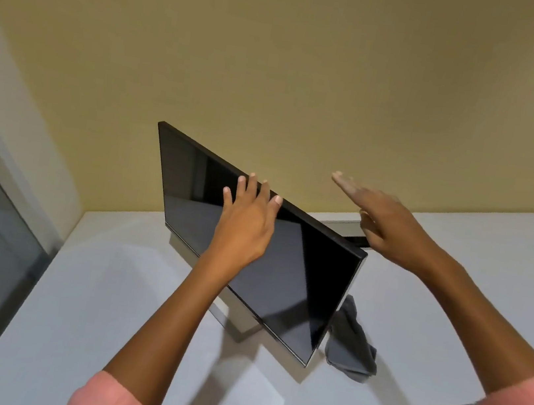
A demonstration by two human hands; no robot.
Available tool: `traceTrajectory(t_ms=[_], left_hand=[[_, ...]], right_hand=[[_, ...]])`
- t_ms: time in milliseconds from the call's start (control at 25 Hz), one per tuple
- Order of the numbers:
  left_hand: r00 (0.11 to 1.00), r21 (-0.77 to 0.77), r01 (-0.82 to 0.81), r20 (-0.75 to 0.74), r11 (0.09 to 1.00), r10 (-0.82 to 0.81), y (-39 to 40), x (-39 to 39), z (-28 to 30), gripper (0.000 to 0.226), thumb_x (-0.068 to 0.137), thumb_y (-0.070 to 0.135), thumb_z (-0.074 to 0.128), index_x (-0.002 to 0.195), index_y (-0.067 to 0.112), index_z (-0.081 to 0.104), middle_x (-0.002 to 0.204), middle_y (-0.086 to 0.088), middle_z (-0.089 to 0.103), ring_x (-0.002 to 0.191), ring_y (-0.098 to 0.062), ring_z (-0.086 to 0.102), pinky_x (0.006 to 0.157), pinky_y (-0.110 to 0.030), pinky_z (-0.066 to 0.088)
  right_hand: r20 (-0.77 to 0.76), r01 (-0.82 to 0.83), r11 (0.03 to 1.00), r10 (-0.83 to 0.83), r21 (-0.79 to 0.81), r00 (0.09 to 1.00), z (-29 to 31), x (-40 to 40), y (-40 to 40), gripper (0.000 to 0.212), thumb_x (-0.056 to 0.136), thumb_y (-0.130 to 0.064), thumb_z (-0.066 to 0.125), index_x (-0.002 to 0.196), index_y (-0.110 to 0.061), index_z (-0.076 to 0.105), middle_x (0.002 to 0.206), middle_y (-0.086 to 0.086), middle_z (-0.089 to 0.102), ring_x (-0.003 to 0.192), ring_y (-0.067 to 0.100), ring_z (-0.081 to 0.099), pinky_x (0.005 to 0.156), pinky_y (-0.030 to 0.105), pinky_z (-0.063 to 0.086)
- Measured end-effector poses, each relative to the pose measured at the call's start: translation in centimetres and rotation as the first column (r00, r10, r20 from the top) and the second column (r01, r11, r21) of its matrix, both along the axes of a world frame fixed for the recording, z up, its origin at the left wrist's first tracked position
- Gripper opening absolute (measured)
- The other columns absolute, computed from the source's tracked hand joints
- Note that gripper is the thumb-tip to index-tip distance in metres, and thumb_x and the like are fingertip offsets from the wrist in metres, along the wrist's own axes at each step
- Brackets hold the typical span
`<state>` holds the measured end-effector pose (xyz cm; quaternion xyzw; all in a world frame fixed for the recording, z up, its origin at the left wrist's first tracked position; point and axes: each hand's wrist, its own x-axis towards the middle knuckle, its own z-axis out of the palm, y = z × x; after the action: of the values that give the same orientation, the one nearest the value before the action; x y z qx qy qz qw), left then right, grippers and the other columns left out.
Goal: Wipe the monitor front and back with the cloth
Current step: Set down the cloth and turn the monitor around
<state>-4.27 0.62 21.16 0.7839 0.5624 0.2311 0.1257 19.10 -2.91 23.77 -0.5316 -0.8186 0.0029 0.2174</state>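
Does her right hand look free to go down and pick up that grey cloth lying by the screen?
Probably yes. The right hand is open and holds nothing, raised past the monitor top corner. The cloth lies on the table beside the monitor's right edge, partly tucked behind it, with nothing over its exposed part.

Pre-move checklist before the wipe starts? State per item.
1. Cloth in a hand: not ok; it lies on the table beside the monitor's right edge, in neither hand.
2. Monitor steadied: cannot tell; left hand has its fingers at the top edge, but no firm grip shows.
3. Right hand free to fetch the cloth: ok; open, holding nothing, above the top right corner.
4. Screen facing the person: ok.
5. Stand seated flat: cannot tell; mostly hidden behind the panel.
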Motion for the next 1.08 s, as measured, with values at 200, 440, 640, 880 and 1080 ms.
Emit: traceTrajectory(t_ms=[200,440,640,880,1080], left_hand=[[0.999,0.026,0.004,-0.049,1.000,-0.003,-4.2,3.1,-0.1,0.068,0.097,0.054,0.013,0.150,0.012,0.016,0.159,-0.004,0.007,0.145,-0.017,-0.011,0.109,-0.035,-0.020],[0.994,0.029,0.076,-0.083,0.997,-0.074,-6.0,6.2,0.8,0.059,0.101,0.047,0.014,0.150,0.014,0.019,0.158,-0.002,0.015,0.146,-0.012,-0.004,0.113,-0.032,-0.020],[0.994,0.099,0.096,-0.055,0.990,-0.091,-5.4,5.9,0.8,0.050,0.103,0.036,0.021,0.146,0.013,0.031,0.156,-0.001,0.025,0.146,-0.012,0.009,0.117,-0.025,-0.010],[0.993,0.108,0.116,0.005,0.987,-0.117,-4.9,5.4,1.1,0.047,0.103,0.037,0.021,0.140,0.018,0.042,0.150,0.003,0.037,0.143,-0.009,0.017,0.110,-0.009,-0.014],[0.987,0.038,0.160,0.013,0.986,-0.161,-4.6,4.8,1.6,0.045,0.103,0.037,0.024,0.140,0.021,0.043,0.148,0.008,0.039,0.141,-0.005,0.019,0.104,-0.001,-0.010]], right_hand=[[0.356,-0.245,0.968,0.245,-0.046,0.902,-0.4,-2.0,7.8,0.101,0.082,-0.008,0.062,0.150,-0.031,-0.009,0.159,-0.010,-0.008,0.147,0.008,0.000,0.109,0.036,0.022],[0.367,-0.423,0.898,0.435,-0.118,0.822,0.8,-7.5,14.6,0.115,0.070,-0.006,0.069,0.149,-0.026,-0.012,0.155,-0.011,-0.019,0.146,0.009,-0.002,0.108,0.039,0.023],[0.296,-0.558,0.812,0.583,-0.172,0.757,-0.4,-10.5,16.7,0.109,0.066,0.007,0.059,0.152,-0.024,-0.001,0.158,-0.009,-0.014,0.144,0.004,-0.003,0.108,0.040,0.026],[0.256,-0.627,0.758,0.652,-0.179,0.714,-0.7,-11.9,18.8,0.098,0.075,-0.005,0.068,0.152,-0.018,0.009,0.161,-0.003,-0.004,0.148,0.012,0.000,0.119,0.040,0.013],[0.286,-0.632,0.762,0.642,-0.140,0.711,-1.1,-11.9,19.6,0.103,0.070,0.004,0.067,0.152,-0.020,0.010,0.161,-0.005,-0.004,0.148,0.013,-0.004,0.118,0.035,0.008]])
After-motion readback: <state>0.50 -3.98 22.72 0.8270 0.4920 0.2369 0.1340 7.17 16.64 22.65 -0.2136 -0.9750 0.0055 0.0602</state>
